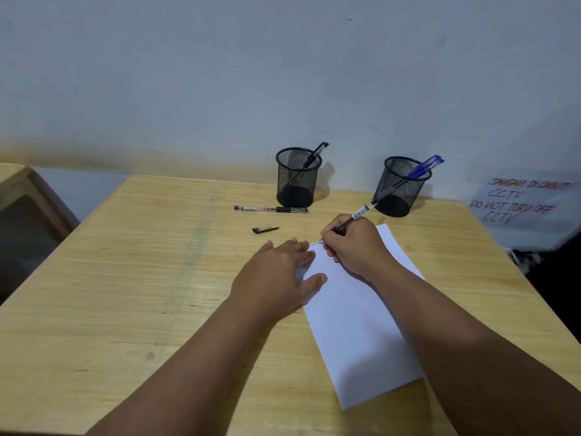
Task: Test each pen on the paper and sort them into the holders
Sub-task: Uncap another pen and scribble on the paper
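The right hand (352, 243) pinches a light, stiff, uncapped pen (355, 215) near its tip over the thin paper's (355, 325) far corner on the desk (125, 278), while the left hand (276, 275), fingers spread, presses the slippery sheet flat.

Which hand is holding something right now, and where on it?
The right hand grips an uncapped pen low on its barrel near the tip. The left hand holds nothing, pressing flat on the paper.
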